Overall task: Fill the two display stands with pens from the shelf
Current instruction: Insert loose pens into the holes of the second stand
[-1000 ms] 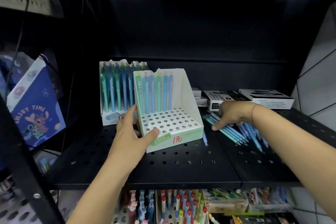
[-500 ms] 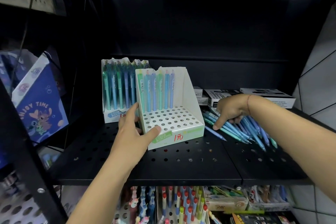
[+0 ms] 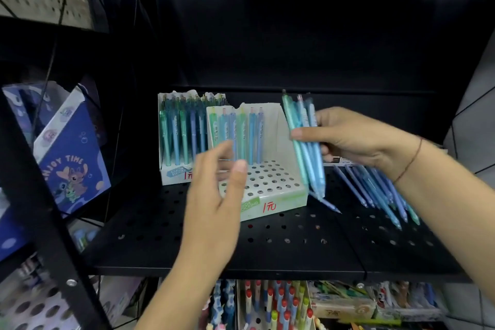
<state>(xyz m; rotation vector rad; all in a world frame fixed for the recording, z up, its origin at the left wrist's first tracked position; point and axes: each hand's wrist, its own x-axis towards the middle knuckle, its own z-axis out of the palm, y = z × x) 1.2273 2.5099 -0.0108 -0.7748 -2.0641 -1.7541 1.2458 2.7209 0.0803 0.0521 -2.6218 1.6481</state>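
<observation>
Two white display stands sit on the black perforated shelf. The rear stand is packed with blue and green pens. The front stand holds one back row of pens, and its other holes are bare. My right hand grips a bunch of blue and green pens, held nearly upright just right of the front stand. My left hand hovers open in front of that stand's left side, touching nothing. More loose pens lie on the shelf to the right.
A blue cartoon box stands on the left rack behind a black upright post. Small white boxes peek out behind my right hand. The shelf below holds red-capped pens and other stationery.
My right hand has lifted a bunch of pens off the shelf pile and brought it up beside the front stand. My left hand has let go of the front stand.
</observation>
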